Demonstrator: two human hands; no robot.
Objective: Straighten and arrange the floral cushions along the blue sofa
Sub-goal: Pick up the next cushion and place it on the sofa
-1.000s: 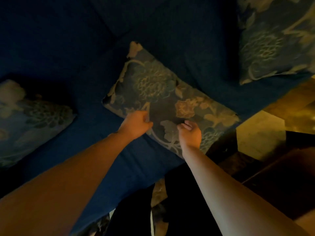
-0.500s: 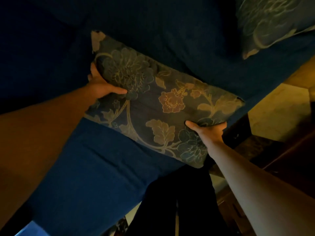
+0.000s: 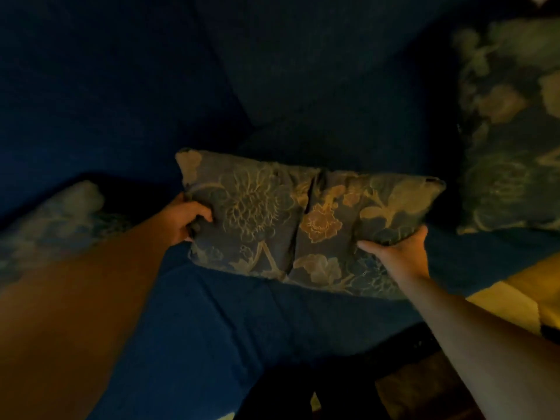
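A floral cushion (image 3: 303, 219), dark blue with pale and pink flowers, is held level above the blue sofa seat (image 3: 230, 322). My left hand (image 3: 189, 218) grips its left end and my right hand (image 3: 397, 251) grips its right lower edge. A crease runs down the cushion's middle. A second floral cushion (image 3: 512, 131) stands against the backrest at the right. A third floral cushion (image 3: 63, 219) lies at the left, blurred and partly behind my left forearm.
The dark blue backrest (image 3: 272, 71) fills the upper view. Yellow-lit floor (image 3: 515, 298) shows past the sofa's front edge at the right. Dark furniture (image 3: 424, 386) and my dark-clothed legs (image 3: 288, 395) are at the bottom.
Both hands have lifted the cushion off the seat and turned it from a slant to level. It is squeezed from both ends and creased in the middle.
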